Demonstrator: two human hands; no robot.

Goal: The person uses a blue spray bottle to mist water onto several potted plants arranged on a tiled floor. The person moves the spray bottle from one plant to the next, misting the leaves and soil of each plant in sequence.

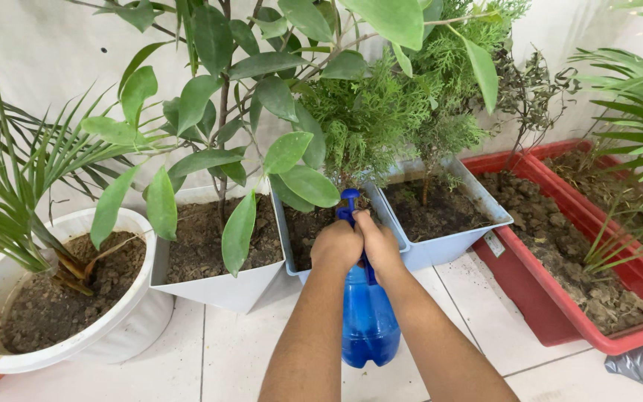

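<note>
A blue plastic spray bottle [368, 318] hangs upright between my forearms at the picture's centre. My left hand [336, 246] is wrapped around its neck. My right hand [378, 243] grips the blue spray head [348, 201], which points at the soil of a pale blue square pot [298, 262] holding a feathery green shrub [373, 119]. Both hands touch each other on the bottle.
A white square pot [217, 286] with a broad-leaved plant stands to the left, and a round white pot [124, 320] with a palm beyond it. Another pale blue pot [455, 240] and two long red planters [560, 313] stand to the right on a white tiled floor.
</note>
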